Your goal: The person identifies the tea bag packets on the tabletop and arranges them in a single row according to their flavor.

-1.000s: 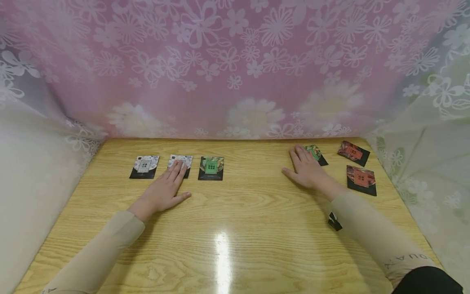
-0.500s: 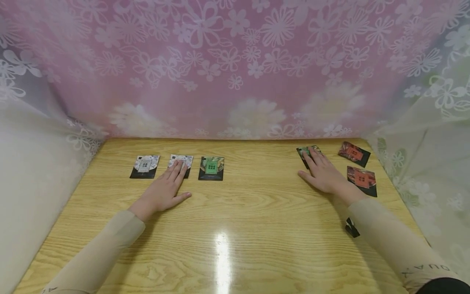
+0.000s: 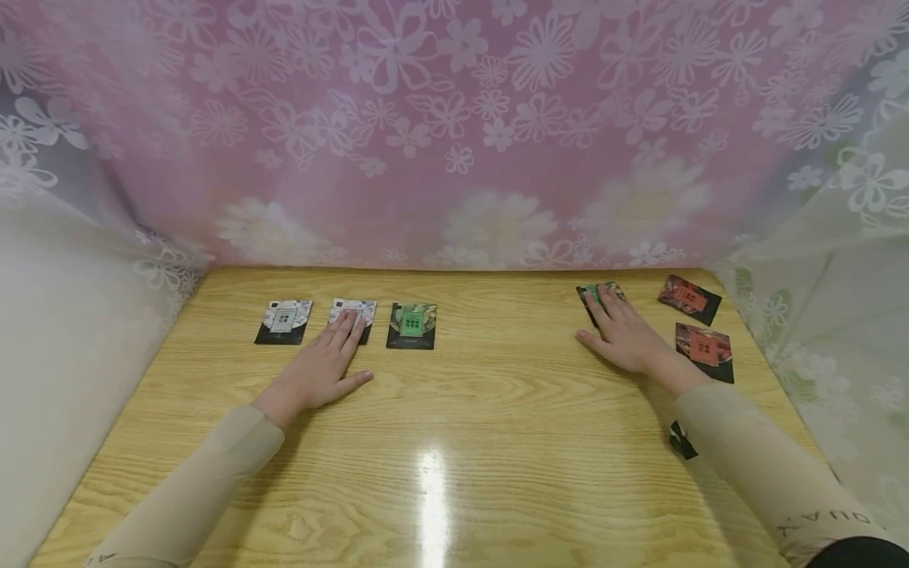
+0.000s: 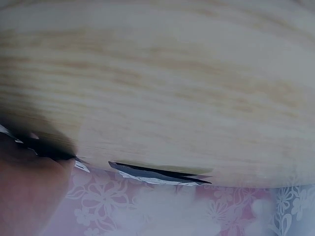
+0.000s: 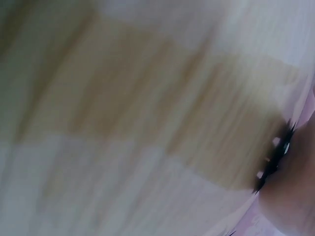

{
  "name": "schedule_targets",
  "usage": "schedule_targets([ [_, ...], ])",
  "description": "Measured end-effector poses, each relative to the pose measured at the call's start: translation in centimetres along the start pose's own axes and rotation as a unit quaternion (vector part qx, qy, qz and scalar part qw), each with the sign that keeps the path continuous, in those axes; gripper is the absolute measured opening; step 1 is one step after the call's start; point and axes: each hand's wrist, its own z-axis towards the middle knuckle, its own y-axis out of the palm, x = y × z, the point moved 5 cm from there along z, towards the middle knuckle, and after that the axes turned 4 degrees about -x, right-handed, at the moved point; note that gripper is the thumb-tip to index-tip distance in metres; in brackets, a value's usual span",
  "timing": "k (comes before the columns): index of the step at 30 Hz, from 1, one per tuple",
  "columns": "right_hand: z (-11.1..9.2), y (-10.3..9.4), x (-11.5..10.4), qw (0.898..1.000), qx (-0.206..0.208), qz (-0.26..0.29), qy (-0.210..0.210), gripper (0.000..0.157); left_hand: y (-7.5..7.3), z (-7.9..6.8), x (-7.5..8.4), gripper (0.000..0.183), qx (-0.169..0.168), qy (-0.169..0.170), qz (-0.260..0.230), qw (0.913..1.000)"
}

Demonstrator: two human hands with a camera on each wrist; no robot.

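Observation:
In the head view my left hand (image 3: 316,371) lies with straight fingers on a white-and-black packet (image 3: 357,305), covering its lower middle. A similar white packet (image 3: 284,320) is to its left, and a green-labelled packet (image 3: 412,325) to its right. My right hand (image 3: 625,335) rests flat, fingers extended, over another green packet (image 3: 588,295) at the back right; much of that packet is hidden. The left wrist view catches part of the left hand (image 4: 29,196) and a packet edge-on. In the right wrist view a dark packet edge (image 5: 275,162) lies beside the right hand (image 5: 293,187).
Two red-labelled packets (image 3: 689,298) lie at the right of the wooden table (image 3: 483,410). A black packet (image 3: 682,442) is partly hidden under the right sleeve (image 3: 753,457). A pink floral curtain (image 3: 454,158) hangs behind the table, with pale cloth at both sides.
My right hand has shifted to the right over the green packet, uncovering its left edge. The right forearm moved right too. My left hand has stayed in place.

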Motion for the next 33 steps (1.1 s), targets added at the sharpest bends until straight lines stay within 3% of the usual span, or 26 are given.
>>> schedule_targets([
  [6, 0.4, 0.8, -0.9, 1.000, -0.013, 0.005, 0.017, 0.085, -0.1, 0.0, 0.1, 0.091, -0.002, -0.002, 0.005, 1.0000],
  [13, 0.4, 0.9, -3.4, 0.999, -0.028, 0.013, 0.025, 0.087, -0.1, -0.1, 0.2, 0.090, 0.000, -0.006, 0.002, 1.0000],
  [20, 1.1, 1.7, -5.2, 0.998, -0.044, -0.020, 0.031, 0.091, 0.0, -0.1, 0.2, 0.091, -0.006, -0.008, 0.002, 0.9999],
  [33, 2.9, 2.4, -9.3, 0.998, -0.038, -0.033, 0.021, 0.091, 0.0, 0.0, 0.2, 0.092, 0.005, -0.005, -0.005, 1.0000],
])
